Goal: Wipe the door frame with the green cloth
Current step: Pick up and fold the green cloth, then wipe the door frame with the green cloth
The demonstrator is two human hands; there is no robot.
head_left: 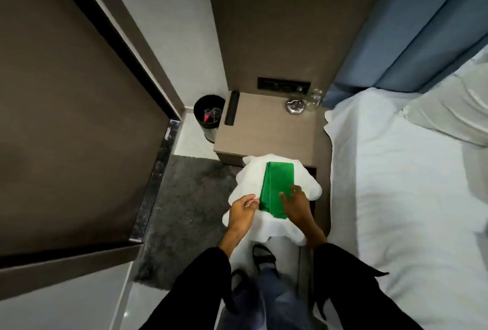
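A folded green cloth [277,184] lies on a white cloth [253,171] draped over something in front of me. My right hand [297,205] rests flat on the green cloth's near right part, fingers spread. My left hand [243,211] touches the white cloth just left of the green one, thumb and fingers pinched near its edge. The dark door frame [113,39] runs along the brown door [66,105] on the left.
A bedside table [266,129] behind the cloths carries a black remote [232,108], a metal ashtray [295,106] and glasses [315,98]. A black bin [208,116] stands to its left. A grey mat [190,203] covers the floor. A white bed [396,184] fills the right.
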